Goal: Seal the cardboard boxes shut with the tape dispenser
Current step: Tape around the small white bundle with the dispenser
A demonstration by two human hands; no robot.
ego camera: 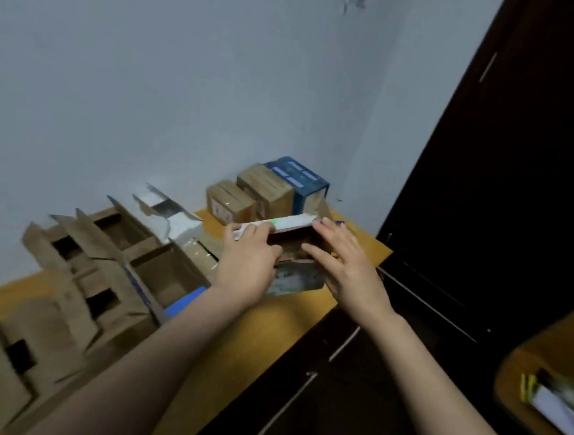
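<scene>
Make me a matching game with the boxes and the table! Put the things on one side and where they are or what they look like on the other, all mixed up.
Things:
1. blue box
2. white box
3. small open box
4. table

Descriptions:
A. yellow-orange top, under all the boxes
B. between the left hand and the right hand
C. far corner, by the wall
D. torn flaps sticking up, top open

Pairs: 1-C, 2-D, 3-B, 4-A
</scene>
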